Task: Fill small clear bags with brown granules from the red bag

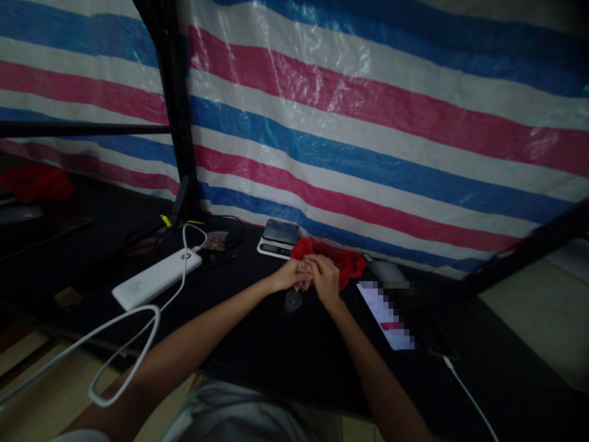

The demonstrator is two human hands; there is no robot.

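Near the middle of the dark table my two hands meet over a small clear plastic bag (304, 276). My left hand (286, 275) grips its left side with closed fingers. From the right, my right hand (326, 275) pinches its upper edge. What lies inside the bag is too small and dim to make out. Just below the hands stands a small clear round cup (293, 301), apart from both. A crumpled red plastic bag (352, 261) lies right behind my fingers, partly hidden by them. Behind the left hand rests a small white digital scale (263, 248) with a dark square platform.
On the left lies a white power bank (156, 279) with a looping white cable (159, 316). A small packet of brown bits (216, 240) lies beyond it. A lit phone or tablet screen (381, 313), partly blurred, is on the right. A striped plastic sheet (368, 135) hangs behind the table.
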